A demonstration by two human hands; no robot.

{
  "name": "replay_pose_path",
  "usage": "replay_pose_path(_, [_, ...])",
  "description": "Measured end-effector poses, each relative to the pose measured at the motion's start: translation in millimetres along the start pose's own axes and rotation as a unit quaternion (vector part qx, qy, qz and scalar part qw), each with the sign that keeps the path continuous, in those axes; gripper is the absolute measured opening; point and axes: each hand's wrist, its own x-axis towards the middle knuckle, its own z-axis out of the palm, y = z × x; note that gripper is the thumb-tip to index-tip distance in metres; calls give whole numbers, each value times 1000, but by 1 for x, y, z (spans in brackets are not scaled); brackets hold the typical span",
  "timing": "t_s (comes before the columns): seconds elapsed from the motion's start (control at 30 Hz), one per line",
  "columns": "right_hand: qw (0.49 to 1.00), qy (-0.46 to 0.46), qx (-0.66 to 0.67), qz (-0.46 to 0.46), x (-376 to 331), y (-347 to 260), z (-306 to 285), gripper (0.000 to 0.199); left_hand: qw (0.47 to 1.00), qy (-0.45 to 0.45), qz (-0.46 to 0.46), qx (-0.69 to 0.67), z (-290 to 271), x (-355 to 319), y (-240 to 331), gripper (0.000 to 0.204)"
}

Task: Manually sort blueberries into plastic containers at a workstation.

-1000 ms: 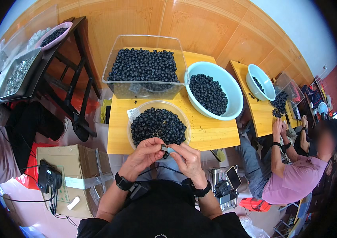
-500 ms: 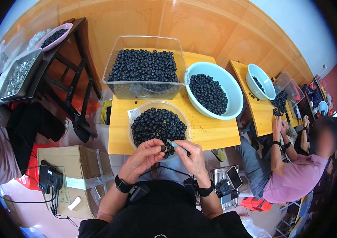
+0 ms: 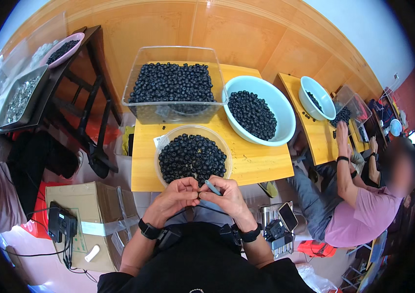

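Note:
My hands meet just over the table's near edge, fingers pinched. My left hand (image 3: 177, 197) grips a small dark round piece, mostly hidden between the fingertips. In my right hand (image 3: 228, 196) is a slim tool with a blue-grey handle (image 3: 212, 187); its working end is hidden where the hands come together. Right in front of them stands a round, clear tub (image 3: 229, 161) holding many black round pieces (image 3: 188, 156), some showing a central hole. Behind it sits a clear rectangular bin (image 3: 134, 113) heaped with similar pieces, and to the right a light blue basin (image 3: 285, 124) with more.
The yellow table (image 3: 261, 168) carries these containers. A cardboard box (image 3: 90, 193) with a black device (image 3: 62, 220) on it stands at left. At right, a co-worker in a pink shirt (image 3: 359, 219) works at another table with a blue basin (image 3: 327, 110). Another person sits far left.
My hands have come together and dropped slightly. The tool's handle has swung upright toward the tub, and the dark piece is now mostly covered. The co-worker's hands at right have moved up toward the pile.

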Motion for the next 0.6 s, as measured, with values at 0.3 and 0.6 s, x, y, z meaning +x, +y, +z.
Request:
replay_pose_path(0.3, [992, 40, -115, -29, -4, -6, 5, 17, 999, 34, 2, 30, -5, 4, -5, 17])
replay_pose_path(0.6, [908, 243, -327, -103, 44, -15, -95, 28, 915, 249, 140, 285, -18, 2, 18, 14])
